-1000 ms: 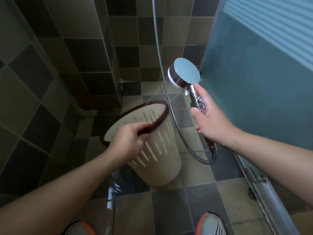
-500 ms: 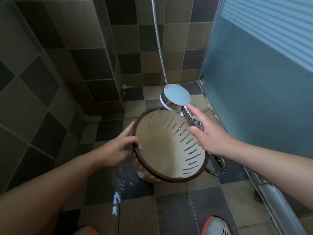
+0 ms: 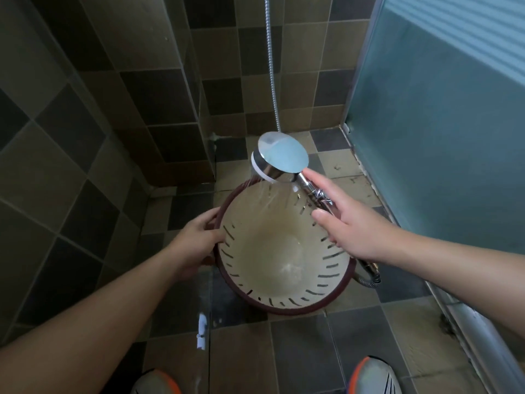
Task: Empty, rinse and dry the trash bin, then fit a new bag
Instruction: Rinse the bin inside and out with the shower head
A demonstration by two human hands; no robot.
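Observation:
The cream trash bin [image 3: 272, 251] with slotted walls and a dark red rim stands mouth-up on the shower floor, empty, its inside wet. My left hand [image 3: 196, 243] grips the rim on the bin's left side, thumb inside. My right hand [image 3: 352, 228] holds the handle of the chrome shower head [image 3: 279, 157], index finger stretched along the neck. The head hangs over the bin's far rim and sprays thin streams of water down into it.
A metal hose [image 3: 272, 66] rises up the tiled back wall; its lower loop [image 3: 369, 278] shows right of the bin. A frosted glass door [image 3: 440, 123] and its metal track [image 3: 468, 322] bound the right. Tiled walls close the left. My shoes [image 3: 375, 376] stand at the bottom edge.
The bin went from tipped on its side, mouth facing away, to mouth-up under me. My left hand shifted along the rim. The shower head came down over the bin's far rim.

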